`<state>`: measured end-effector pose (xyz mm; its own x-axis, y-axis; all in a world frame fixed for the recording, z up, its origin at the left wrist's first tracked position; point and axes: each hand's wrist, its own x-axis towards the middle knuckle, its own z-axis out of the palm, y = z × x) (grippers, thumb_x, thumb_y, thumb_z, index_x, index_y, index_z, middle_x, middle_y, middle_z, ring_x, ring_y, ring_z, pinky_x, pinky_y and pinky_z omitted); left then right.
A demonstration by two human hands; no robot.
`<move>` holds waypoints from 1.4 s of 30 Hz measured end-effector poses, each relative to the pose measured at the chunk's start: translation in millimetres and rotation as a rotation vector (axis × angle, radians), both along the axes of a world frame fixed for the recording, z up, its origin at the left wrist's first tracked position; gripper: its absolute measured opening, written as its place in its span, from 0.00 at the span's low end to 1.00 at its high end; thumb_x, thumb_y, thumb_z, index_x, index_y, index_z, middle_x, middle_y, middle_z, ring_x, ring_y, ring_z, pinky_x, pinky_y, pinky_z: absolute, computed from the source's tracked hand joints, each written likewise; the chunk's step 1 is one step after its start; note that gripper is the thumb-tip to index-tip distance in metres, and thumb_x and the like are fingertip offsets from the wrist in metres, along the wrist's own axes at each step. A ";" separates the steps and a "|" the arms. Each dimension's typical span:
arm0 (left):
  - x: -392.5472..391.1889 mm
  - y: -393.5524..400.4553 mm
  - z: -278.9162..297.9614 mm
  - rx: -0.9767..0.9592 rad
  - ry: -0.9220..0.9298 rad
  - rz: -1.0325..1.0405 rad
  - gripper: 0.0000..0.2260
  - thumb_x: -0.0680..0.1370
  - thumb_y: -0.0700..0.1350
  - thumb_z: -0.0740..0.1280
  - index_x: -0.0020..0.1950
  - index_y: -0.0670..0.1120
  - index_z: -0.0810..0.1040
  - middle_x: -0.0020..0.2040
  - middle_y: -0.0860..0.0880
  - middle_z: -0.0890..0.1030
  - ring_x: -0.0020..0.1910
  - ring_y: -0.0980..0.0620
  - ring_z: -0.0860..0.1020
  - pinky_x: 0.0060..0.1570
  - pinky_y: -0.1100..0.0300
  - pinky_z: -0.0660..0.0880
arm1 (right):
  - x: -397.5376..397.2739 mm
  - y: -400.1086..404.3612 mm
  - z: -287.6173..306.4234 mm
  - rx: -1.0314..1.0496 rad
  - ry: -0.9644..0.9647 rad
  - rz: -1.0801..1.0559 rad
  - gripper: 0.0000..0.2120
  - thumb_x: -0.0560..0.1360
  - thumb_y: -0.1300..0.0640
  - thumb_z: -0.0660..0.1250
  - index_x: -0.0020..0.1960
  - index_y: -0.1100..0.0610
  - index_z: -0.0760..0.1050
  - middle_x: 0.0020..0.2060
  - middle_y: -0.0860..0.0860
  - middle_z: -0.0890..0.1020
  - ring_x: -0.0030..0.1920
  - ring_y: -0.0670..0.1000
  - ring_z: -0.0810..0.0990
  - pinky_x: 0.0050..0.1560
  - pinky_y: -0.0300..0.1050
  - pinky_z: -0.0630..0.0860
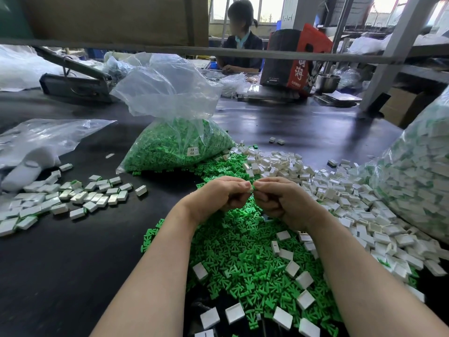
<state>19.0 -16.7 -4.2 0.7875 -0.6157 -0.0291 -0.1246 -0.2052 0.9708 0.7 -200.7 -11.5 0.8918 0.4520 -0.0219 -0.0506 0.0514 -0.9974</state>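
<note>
Held part (252, 189): small, white with a sliver of green showing. It is pinched between the fingertips of both hands, above the middle of the table (73, 276) and somewhat toward its near edge. The fingers cover most of it, so I cannot tell how far the green piece is seated.

Left hand (218, 199): fingers curled in, thumb and forefinger pinching the part's left end.
Right hand (283, 200): fingers likewise curled, pinching the right end. The tips of the two hands almost meet.

Judgement: the step is pressing a green insert into a white shell. To do it well:
- line the insert up square with the shell's open side before pushing;
- press straight along the part, not at an angle, so the thin green arms do not bend;
- keep the pinch on the ends, clear of the joint.

Surroundings: loose green inserts (243, 259) are heaped directly under the hands and run to the near edge. Loose white shells (340, 190) are spread just right of that heap. An open bag of green inserts (179, 147) sits beyond the hands. A full clear bag (418, 181) of white-and-green pieces stands at the right edge. White pieces with green edges (73, 198), probably finished ones, are scattered toward the left edge.
</note>
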 end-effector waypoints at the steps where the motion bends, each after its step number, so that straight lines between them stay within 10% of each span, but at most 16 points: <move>1: -0.4 0.0 0.8 0.007 0.002 -0.008 0.12 0.76 0.51 0.59 0.34 0.48 0.69 0.28 0.52 0.65 0.27 0.55 0.59 0.26 0.64 0.56 | 0.0 -0.4 0.1 0.001 0.010 0.009 0.15 0.75 0.53 0.61 0.30 0.51 0.69 0.23 0.47 0.62 0.23 0.45 0.56 0.21 0.33 0.56; 20: -3.2 1.0 2.4 0.078 0.042 0.024 0.12 0.84 0.47 0.57 0.40 0.47 0.69 0.32 0.51 0.66 0.29 0.56 0.60 0.27 0.64 0.57 | -5.7 2.6 4.7 -0.124 0.038 0.015 0.13 0.83 0.55 0.56 0.40 0.57 0.68 0.28 0.45 0.68 0.26 0.42 0.61 0.23 0.32 0.58; 42: -2.7 -6.2 14.8 -0.142 -0.220 0.373 0.04 0.71 0.41 0.76 0.43 0.48 0.84 0.35 0.50 0.81 0.36 0.56 0.79 0.43 0.61 0.78 | -1.5 10.4 9.3 0.037 0.098 -0.075 0.28 0.73 0.33 0.55 0.43 0.58 0.77 0.29 0.54 0.76 0.26 0.47 0.68 0.20 0.35 0.60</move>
<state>16.3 -22.9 10.6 0.9342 -0.2742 0.2283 -0.2741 -0.1418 0.9512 -0.8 -190.3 -2.3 0.9174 0.3862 -0.0954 -0.1427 0.0957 -0.9851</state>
